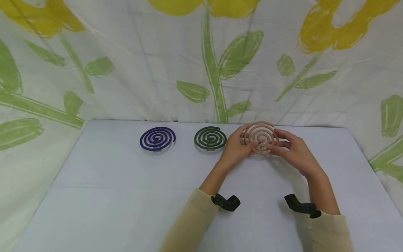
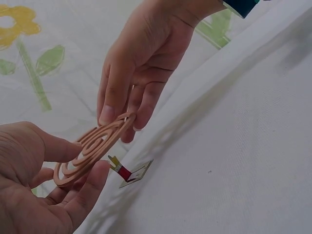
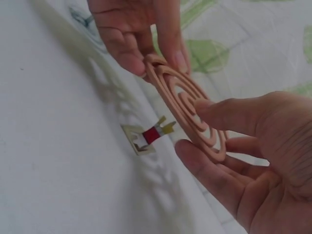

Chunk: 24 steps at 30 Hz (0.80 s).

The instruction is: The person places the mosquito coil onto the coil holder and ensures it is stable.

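Note:
A tan mosquito coil [image 1: 261,140] is held up at the back right of the table, gripped from both sides. My left hand [image 1: 236,148] pinches its left edge between thumb and fingers. On the opposite edge, my right hand [image 1: 297,152] pinches it the same way. Both wrist views show a small metal coil stand [image 2: 124,173] with a red and yellow upright piece standing on the table just below the coil. The right wrist view shows a gap between the coil and the stand's forked tip [image 3: 167,126].
Left of the hands, a green mosquito coil [image 1: 210,139] and a purple mosquito coil [image 1: 157,138] sit raised near the back edge of the white table [image 1: 126,210]. A flower-patterned curtain [image 1: 151,70] hangs behind.

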Motion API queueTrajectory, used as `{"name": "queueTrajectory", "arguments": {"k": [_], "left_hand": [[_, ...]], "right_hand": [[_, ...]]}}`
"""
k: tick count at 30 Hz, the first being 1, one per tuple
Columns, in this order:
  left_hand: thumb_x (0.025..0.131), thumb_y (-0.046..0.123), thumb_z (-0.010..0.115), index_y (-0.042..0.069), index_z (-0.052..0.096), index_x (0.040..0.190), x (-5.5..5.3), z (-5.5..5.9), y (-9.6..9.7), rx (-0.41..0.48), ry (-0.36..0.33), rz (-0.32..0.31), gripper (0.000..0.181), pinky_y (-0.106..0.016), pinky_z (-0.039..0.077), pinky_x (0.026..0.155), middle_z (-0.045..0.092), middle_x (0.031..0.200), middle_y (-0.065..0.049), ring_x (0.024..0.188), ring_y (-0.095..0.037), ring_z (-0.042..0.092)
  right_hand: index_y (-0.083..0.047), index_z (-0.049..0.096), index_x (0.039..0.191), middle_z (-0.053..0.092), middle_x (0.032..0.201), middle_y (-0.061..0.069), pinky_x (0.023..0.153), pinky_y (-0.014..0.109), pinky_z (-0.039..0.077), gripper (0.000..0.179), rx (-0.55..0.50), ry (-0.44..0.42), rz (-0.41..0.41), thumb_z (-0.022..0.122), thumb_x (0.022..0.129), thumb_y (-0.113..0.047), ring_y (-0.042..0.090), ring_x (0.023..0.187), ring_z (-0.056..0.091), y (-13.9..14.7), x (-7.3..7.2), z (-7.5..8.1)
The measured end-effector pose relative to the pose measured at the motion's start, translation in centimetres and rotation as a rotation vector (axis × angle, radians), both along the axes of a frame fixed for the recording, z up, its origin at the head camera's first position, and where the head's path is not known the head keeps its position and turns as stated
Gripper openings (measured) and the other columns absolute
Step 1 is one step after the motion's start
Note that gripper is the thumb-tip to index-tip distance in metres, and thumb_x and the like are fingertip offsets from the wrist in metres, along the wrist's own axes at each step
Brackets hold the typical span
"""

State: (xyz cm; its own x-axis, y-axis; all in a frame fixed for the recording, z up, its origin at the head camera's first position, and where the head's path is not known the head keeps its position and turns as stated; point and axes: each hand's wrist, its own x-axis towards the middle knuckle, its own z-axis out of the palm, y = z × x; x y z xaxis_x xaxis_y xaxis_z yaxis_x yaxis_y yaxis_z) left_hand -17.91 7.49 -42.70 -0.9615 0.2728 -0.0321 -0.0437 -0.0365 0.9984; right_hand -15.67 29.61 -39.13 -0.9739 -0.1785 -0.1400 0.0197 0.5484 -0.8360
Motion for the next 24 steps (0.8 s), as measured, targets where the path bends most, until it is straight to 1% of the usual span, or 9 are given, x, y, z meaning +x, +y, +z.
{"name": "queueTrajectory", "arguments": {"k": [3,8,10,12,14,16,18,20,24], "left_hand": [[0.096,0.000,0.072,0.006,0.048,0.158,0.0,0.0,0.0,-0.003,0.007,0.008,0.067,-0.031,0.067,0.064,0.065,0.133,-0.026,0.082,-0.032,0.075],[0.095,-0.002,0.071,0.005,0.048,0.158,-0.1,0.0,0.2,-0.007,0.016,0.027,0.067,-0.044,0.069,0.069,0.066,0.131,-0.024,0.080,-0.030,0.074],[0.095,-0.001,0.072,0.005,0.049,0.157,-0.2,0.0,0.3,-0.018,0.021,0.039,0.067,-0.043,0.069,0.069,0.066,0.130,-0.023,0.080,-0.026,0.075],[0.094,-0.002,0.073,0.006,0.050,0.156,-0.3,-0.1,0.4,-0.020,0.021,0.049,0.066,-0.039,0.069,0.068,0.066,0.130,-0.022,0.080,-0.022,0.075],[0.094,-0.001,0.073,0.007,0.052,0.155,-0.3,-0.2,0.6,-0.013,0.012,0.058,0.066,-0.034,0.068,0.066,0.066,0.131,-0.021,0.080,-0.019,0.075],[0.094,-0.001,0.074,0.009,0.052,0.155,-0.3,-0.3,0.8,-0.003,-0.001,0.066,0.065,-0.033,0.068,0.063,0.067,0.131,-0.021,0.076,-0.018,0.074],[0.094,0.003,0.076,0.010,0.052,0.156,-0.3,-0.5,1.0,0.004,-0.007,0.077,0.066,-0.035,0.068,0.061,0.067,0.131,-0.020,0.073,-0.016,0.072],[0.094,0.008,0.079,0.011,0.053,0.155,-0.2,-0.6,1.3,0.014,-0.014,0.095,0.067,-0.037,0.068,0.060,0.066,0.130,-0.019,0.069,-0.013,0.069],[0.091,0.014,0.084,0.011,0.057,0.152,-0.3,-1.2,2.0,0.029,-0.024,0.148,0.066,-0.039,0.067,0.058,0.067,0.124,-0.016,0.065,-0.009,0.066]], "right_hand": [[0.000,0.039,0.161,0.051,0.154,0.027,0.080,0.012,0.061,0.074,-0.040,0.021,-0.019,0.075,0.100,-0.021,-0.016,0.102,0.062,-0.4,-0.1,-0.4],[0.004,0.040,0.158,0.055,0.145,0.030,0.077,0.019,0.065,0.068,-0.124,0.025,-0.086,0.072,0.101,-0.017,-0.014,0.097,0.066,-1.0,-0.3,-1.2],[0.004,0.041,0.157,0.060,0.137,0.022,0.076,0.022,0.066,0.067,-0.156,0.014,-0.124,0.072,0.102,-0.018,-0.011,0.095,0.069,-1.2,-0.4,-1.4],[0.004,0.042,0.156,0.066,0.125,0.008,0.074,0.023,0.067,0.066,-0.186,0.005,-0.165,0.073,0.101,-0.018,-0.009,0.093,0.070,-1.4,-0.4,-1.5],[0.004,0.043,0.153,0.068,0.114,-0.007,0.071,0.022,0.066,0.065,-0.208,-0.003,-0.203,0.074,0.100,-0.017,-0.008,0.091,0.070,-1.6,-0.5,-1.6],[0.005,0.044,0.151,0.068,0.104,-0.018,0.068,0.021,0.065,0.063,-0.242,-0.011,-0.236,0.075,0.099,-0.015,-0.008,0.089,0.070,-1.6,-0.6,-1.8],[0.006,0.045,0.149,0.068,0.099,-0.021,0.066,0.020,0.064,0.063,-0.264,-0.012,-0.272,0.076,0.098,-0.015,-0.008,0.087,0.070,-1.7,-0.7,-2.0],[0.005,0.046,0.148,0.068,0.098,-0.021,0.064,0.019,0.063,0.063,-0.283,-0.014,-0.305,0.077,0.097,-0.016,-0.008,0.085,0.069,-1.7,-0.8,-2.4],[0.002,0.047,0.148,0.067,0.097,-0.021,0.062,0.017,0.061,0.064,-0.282,-0.019,-0.369,0.079,0.097,-0.020,-0.008,0.082,0.068,-1.9,-0.8,-3.0]]}}
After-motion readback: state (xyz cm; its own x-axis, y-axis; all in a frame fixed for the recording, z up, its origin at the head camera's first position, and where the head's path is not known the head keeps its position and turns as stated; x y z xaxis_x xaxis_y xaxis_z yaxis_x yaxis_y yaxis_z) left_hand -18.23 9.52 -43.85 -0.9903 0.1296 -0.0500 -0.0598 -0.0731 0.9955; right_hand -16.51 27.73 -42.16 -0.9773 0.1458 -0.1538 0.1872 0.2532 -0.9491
